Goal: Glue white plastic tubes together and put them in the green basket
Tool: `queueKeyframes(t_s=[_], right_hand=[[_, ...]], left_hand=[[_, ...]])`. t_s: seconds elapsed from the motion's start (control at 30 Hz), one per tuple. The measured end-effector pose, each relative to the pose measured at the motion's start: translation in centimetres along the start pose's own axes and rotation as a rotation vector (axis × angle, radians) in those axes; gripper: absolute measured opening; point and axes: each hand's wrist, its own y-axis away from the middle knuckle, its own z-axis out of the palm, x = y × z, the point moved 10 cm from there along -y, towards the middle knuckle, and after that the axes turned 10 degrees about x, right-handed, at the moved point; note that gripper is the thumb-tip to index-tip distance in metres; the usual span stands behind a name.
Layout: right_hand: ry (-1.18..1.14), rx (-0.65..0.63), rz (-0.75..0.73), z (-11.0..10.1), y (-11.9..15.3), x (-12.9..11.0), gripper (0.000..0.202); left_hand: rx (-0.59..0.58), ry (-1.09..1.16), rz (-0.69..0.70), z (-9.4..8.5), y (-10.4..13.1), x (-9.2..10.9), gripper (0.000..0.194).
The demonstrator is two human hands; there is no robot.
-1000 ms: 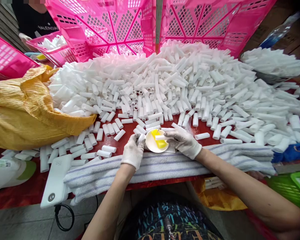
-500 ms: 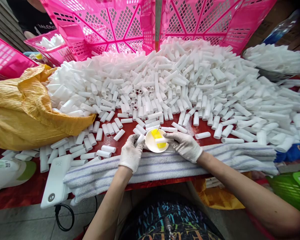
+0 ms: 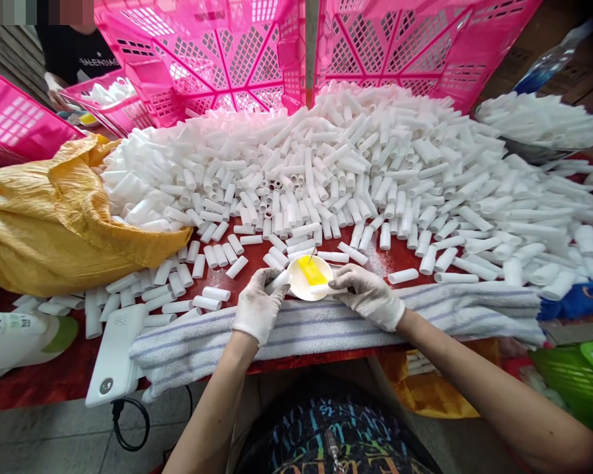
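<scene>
Both my hands wear whitish gloves with greyed fingers. My left hand [image 3: 259, 304] is closed around a short white plastic tube [image 3: 279, 282] beside the left rim of a small white dish [image 3: 299, 287]. In the dish lies a bright yellow pad [image 3: 312, 270], with a thin metal pin standing at its far edge. My right hand [image 3: 373, 299] pinches another white tube [image 3: 320, 288], whose end reaches over the near right part of the dish by the pad. The fingers hide most of this tube. A striped towel [image 3: 336, 329] lies under my wrists.
A large heap of white tubes [image 3: 296, 164] covers the red table behind the dish. Pink crates [image 3: 257, 52] stand behind it. At left are a yellow sack [image 3: 39, 224] and a white power bank [image 3: 116, 355] with a cable. A person [image 3: 79, 52] is at the far left.
The tube in my right hand has moved off the middle of the yellow pad, toward the dish's near right side. My left hand still grips its tube. The view has shifted slightly.
</scene>
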Motion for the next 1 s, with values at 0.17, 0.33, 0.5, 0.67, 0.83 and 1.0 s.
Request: queueKeyframes(t_s=[0.17,0.33,0.5,0.67,0.83,1.0], right_hand=[[-0.151,0.095,0.253,-1.1,1.2,0.4,0.036],[-0.2,0.062,0.44,-0.6,1.8,0.8,0.052],[0.137,0.05,0.139,-1.9,2.2,-3.7,0.03],[0.628,-0.097,-0.492,0.8,5.9,-9.4,0.03],[0.761,0.205,-0.534,-1.9,7.8,-10.5,0.03],[0.875,0.094,-0.825,-1.9,9.3,-13.6,0.03]], left_hand=[[-0.078,0.059,0.051,1.3,1.4,1.4,0.027],[-0.178,0.15,0.043,3.0,3.3,3.0,0.028],[-0.43,0.218,-0.079,5.4,5.8,3.6,0.036],[-0.593,-0.016,-0.119,9.1,9.6,3.5,0.059],[-0.335,-0.24,-0.037,9.0,10.2,5.0,0.05],[-0.711,-0.04,-0.123,11.9,12.2,5.4,0.054]])
